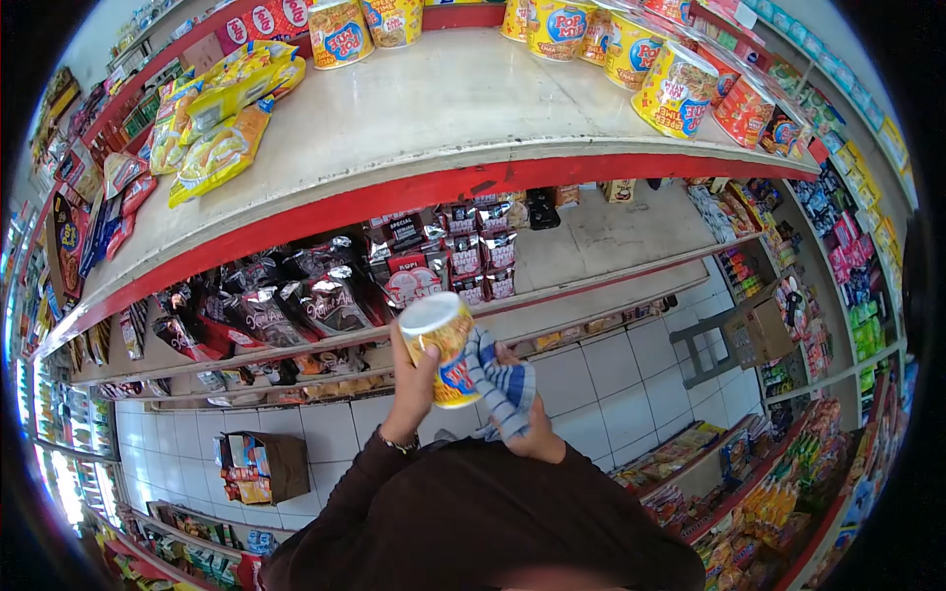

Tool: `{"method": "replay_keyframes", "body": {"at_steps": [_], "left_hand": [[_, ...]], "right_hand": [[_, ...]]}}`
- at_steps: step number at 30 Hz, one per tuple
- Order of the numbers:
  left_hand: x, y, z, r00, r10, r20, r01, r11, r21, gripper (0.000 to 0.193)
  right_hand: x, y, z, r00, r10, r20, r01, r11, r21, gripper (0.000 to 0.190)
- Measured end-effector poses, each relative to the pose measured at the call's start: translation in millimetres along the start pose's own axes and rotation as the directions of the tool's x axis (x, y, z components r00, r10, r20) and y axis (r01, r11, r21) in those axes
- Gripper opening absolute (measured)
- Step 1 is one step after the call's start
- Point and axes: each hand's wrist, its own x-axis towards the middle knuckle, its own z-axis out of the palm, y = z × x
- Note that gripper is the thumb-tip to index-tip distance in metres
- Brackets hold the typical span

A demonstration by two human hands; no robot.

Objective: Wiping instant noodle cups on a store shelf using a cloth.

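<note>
A yellow Pop Mie instant noodle cup with a white end is tilted in front of my chest. My left hand grips it from the left, thumb across its side. In my right hand is a blue-and-grey striped cloth, which lies against the cup's right side. Before me runs the white top shelf with a red front edge. More yellow noodle cups stand at its back and right, among them a yellow cup near the front corner.
Yellow snack packs lie at the shelf's left. Coffee packs fill the shelf below. An open carton holding goods sits on the tiled floor, near a grey step stool and another carton. Stocked racks stand behind me.
</note>
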Motion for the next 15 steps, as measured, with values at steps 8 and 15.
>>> {"method": "replay_keyframes", "body": {"at_steps": [8, 15], "left_hand": [[-12.6, -21.2, 48.5, 0.975, -0.208, 0.080, 0.208, 0.978, 0.016, 0.048], [-6.2, -36.3, 65.7, 0.992, -0.099, -0.074, 0.084, 0.980, -0.179, 0.049]], "right_hand": [[14.3, 1.1, -55.4, 0.991, -0.130, 0.020, 0.131, 0.987, -0.090, 0.047], [-12.6, 4.0, -97.2, 0.992, -0.046, 0.116, 0.041, 0.998, 0.050, 0.048]]}}
